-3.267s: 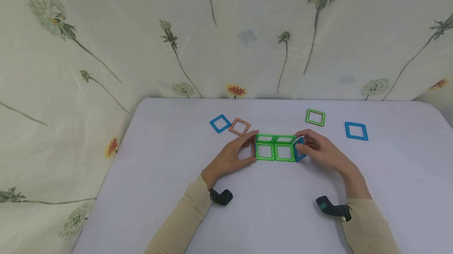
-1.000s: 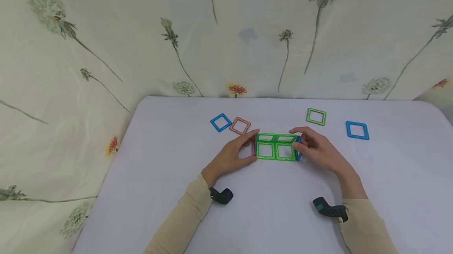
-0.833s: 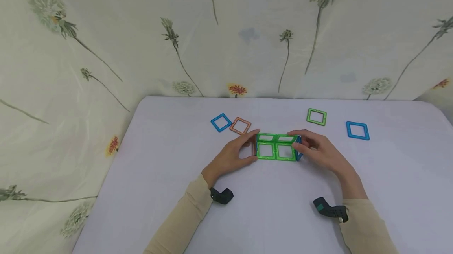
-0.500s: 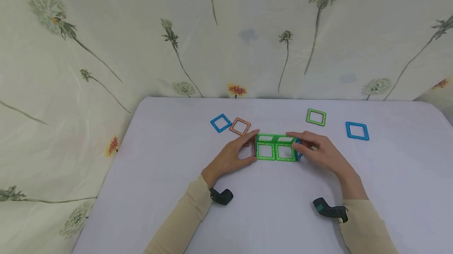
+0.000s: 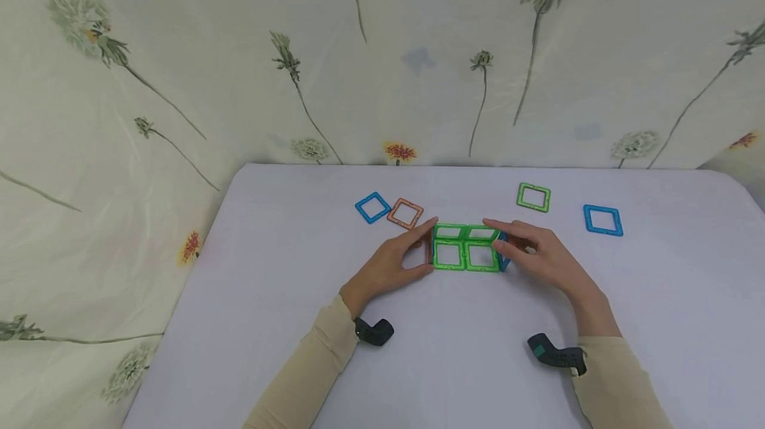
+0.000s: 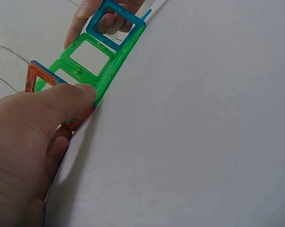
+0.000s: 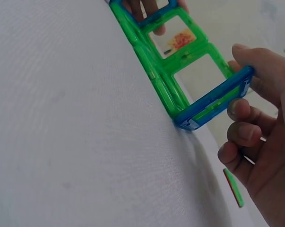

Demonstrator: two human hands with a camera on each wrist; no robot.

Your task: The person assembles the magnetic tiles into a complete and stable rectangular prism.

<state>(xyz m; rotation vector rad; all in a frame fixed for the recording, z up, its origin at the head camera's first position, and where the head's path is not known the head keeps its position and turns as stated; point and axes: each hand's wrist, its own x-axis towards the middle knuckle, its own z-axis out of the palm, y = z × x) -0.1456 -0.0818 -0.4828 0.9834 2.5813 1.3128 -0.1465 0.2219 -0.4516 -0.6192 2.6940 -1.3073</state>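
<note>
Several square magnetic tiles form a low open structure in mid-table. Green tiles [image 5: 449, 267] lie flat in front, and a green back row [image 5: 449, 226] stands behind them. My left hand [image 5: 388, 263] grips the left end, thumb in front and index finger behind, around an upright orange tile [image 6: 30, 78] with a blue edge beside it. At the right end stands a blue tile [image 7: 213, 101], which my right hand [image 5: 546, 256] holds, the thumb at its front and the index finger reaching to the green back row. Other right fingers curl beside its outer face.
Loose tiles lie flat behind the structure: a blue tile [image 5: 360, 212] and an orange tile [image 5: 414, 204] at the back left, a green tile [image 5: 534, 208] and another blue tile [image 5: 602, 232] at the back right. A flowered cloth [image 5: 418, 103] hangs behind the white table [image 5: 454, 362].
My right hand has shifted left, swinging the blue end tile inward against the green tiles. Its index finger now reaches further along the back row. My left hand keeps its place.
</note>
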